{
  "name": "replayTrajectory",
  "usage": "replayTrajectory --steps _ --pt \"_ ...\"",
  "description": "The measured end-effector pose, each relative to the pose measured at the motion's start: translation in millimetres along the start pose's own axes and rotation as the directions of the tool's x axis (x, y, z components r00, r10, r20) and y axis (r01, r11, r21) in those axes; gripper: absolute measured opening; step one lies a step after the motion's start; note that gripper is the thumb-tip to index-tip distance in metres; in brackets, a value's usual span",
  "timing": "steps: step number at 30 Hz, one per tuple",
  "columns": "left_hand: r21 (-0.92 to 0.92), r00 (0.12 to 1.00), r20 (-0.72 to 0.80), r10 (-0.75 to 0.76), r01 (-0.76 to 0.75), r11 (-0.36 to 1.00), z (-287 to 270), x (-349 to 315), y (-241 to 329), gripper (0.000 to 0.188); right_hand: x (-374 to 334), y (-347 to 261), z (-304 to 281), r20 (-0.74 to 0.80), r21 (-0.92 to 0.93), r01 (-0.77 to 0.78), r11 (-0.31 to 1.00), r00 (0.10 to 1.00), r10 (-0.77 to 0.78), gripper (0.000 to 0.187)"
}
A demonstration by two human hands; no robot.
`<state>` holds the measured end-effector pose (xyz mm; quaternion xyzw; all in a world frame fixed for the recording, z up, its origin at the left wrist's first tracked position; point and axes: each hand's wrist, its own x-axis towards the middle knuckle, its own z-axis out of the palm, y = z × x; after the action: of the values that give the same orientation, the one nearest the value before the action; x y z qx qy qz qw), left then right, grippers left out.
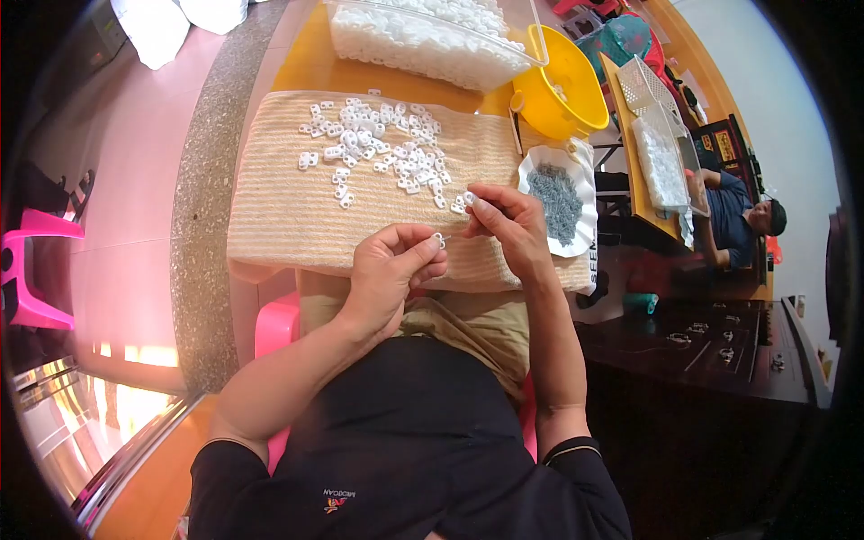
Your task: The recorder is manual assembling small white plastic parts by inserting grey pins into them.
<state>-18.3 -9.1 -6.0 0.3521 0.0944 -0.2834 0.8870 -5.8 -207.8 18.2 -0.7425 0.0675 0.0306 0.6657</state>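
My left hand (393, 263) pinches a small white plastic piece with holes (440, 240) between thumb and fingertips. Close by on its right, my right hand (513, 225) is closed in a pinch. Something thin seems to show at its fingertips, too small to name. A few white pieces (458, 205) lie right beside those fingers. Beyond both hands, a loose heap of the same white two-holed pieces (360, 137) spreads over a beige striped cloth (279, 193). To the right of my right hand, a white wavy-rimmed dish (587, 216) holds many tiny grey parts (555, 200).
A clear bin (432, 65) full of white pieces stands at the table's far side, next to a yellow basin (560, 85). At the right, a person (733, 216) sits by another table with a white-filled bin (661, 162). A pink stool (40, 270) stands at the left.
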Motion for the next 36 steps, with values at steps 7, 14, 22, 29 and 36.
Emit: replayTrajectory --steps 7,14,22,29,36 --pt "0.001 1.000 0.001 -0.012 0.012 1.000 -1 0 0 0.011 -4 -13 -5 0.224 -0.638 0.419 0.646 0.904 -0.365 0.019" --pt "0.011 1.000 -0.013 -0.006 0.007 1.000 -1 1 0 0.013 -8 -22 4 0.284 -0.847 0.325 0.421 0.945 -0.159 0.014" --pt "0.035 1.000 -0.018 -0.012 0.013 0.999 0 0 2 0.013 -9 -13 0 0.311 -0.846 0.350 0.403 0.937 -0.161 0.015" --pt "0.029 1.000 -0.025 0.006 -0.005 1.000 0 1 0 0.013 -13 -5 1 0.325 -0.828 0.416 0.377 0.903 -0.282 0.023" --pt "0.039 1.000 -0.008 -0.011 0.012 0.999 -1 1 1 0.013 -22 2 -6 0.176 -0.432 0.183 0.883 0.977 -0.117 0.029"
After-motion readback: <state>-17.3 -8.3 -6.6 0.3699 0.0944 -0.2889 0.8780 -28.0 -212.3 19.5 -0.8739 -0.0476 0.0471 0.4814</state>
